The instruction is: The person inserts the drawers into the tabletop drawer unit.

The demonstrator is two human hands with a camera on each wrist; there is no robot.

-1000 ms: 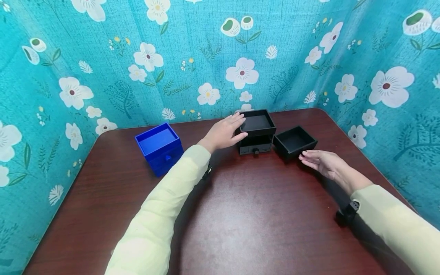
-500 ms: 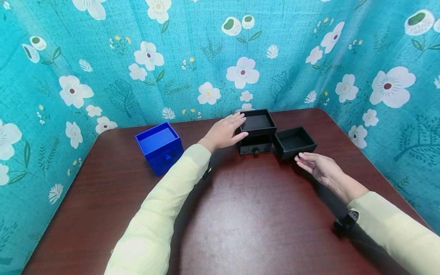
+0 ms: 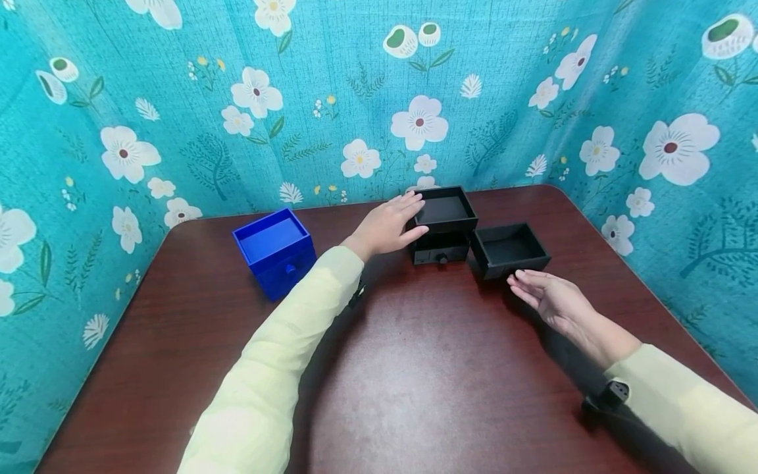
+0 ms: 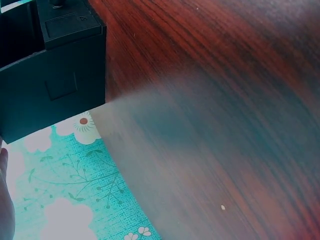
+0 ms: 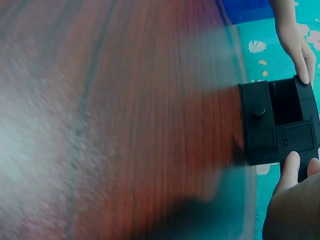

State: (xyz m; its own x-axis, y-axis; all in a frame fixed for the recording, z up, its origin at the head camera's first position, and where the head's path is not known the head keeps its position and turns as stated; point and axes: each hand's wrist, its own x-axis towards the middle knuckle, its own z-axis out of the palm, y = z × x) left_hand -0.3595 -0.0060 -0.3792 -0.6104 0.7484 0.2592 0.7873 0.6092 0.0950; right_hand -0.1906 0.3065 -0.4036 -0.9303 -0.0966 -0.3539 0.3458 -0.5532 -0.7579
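A small black drawer cabinet (image 3: 441,247) stands at the back of the table, its upper slot hollow and a knobbed drawer in its lower slot. My left hand (image 3: 387,225) rests against its left side, fingers straight over the top rim and thumb toward the front. To the right, a loose black drawer (image 3: 512,247) is pinched at its front by my right hand (image 3: 556,303); its inside looks bare. The right wrist view has my right thumb (image 5: 290,170) on the drawer (image 5: 301,136). A cabinet side (image 4: 75,80) fills the left wrist view's corner.
A blue drawer cabinet (image 3: 278,257) with a small knob stands at the left. All of it sits on a dark reddish wooden table (image 3: 408,388). A turquoise floral curtain (image 3: 331,85) hangs right behind the table's back edge and along both sides.
The loose drawer has turned slightly and come a little nearer to me, my right hand shifting with it. My left hand has stayed on the cabinet.
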